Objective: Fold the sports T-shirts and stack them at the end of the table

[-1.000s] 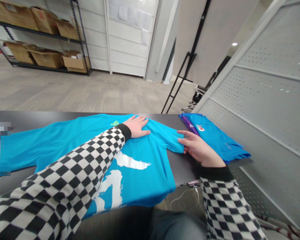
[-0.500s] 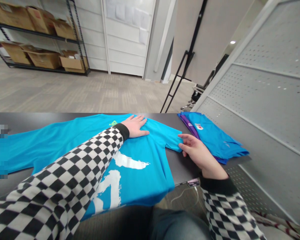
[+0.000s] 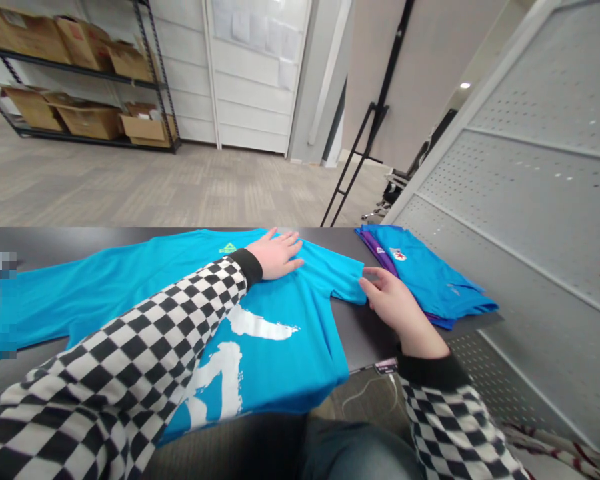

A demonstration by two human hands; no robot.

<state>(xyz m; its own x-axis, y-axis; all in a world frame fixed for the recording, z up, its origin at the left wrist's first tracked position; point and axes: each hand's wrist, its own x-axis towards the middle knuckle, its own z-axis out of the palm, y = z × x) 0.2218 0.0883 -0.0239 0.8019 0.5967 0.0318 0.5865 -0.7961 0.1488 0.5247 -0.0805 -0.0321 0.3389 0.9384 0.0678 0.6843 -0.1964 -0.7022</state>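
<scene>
A bright blue T-shirt (image 3: 275, 360) lies spread flat on a dark table (image 3: 360, 340), with a white print on its front and a small green mark near the collar. My left hand (image 3: 275, 257) rests flat on the shirt near the collar, fingers spread. At the end of the shirt's short sleeve (image 3: 343, 280), my right hand (image 3: 393, 303) touches the cuff with its fingertips, without a clear grip. To its right lies a folded blue garment (image 3: 427, 280) with a red star badge, over a purple layer (image 3: 380, 257).
The shirt's far left end is hidden by a pixelated patch. A perforated grey panel (image 3: 530, 213) rises at the right of the table. Behind the table are a carpeted floor and a metal shelf (image 3: 80, 100) holding cardboard boxes. A cable runs below the table edge.
My right hand has shifted slightly right, its fingertips now at the cuff's edge. My left hand stays flat on the shirt. The view has tilted slightly.
</scene>
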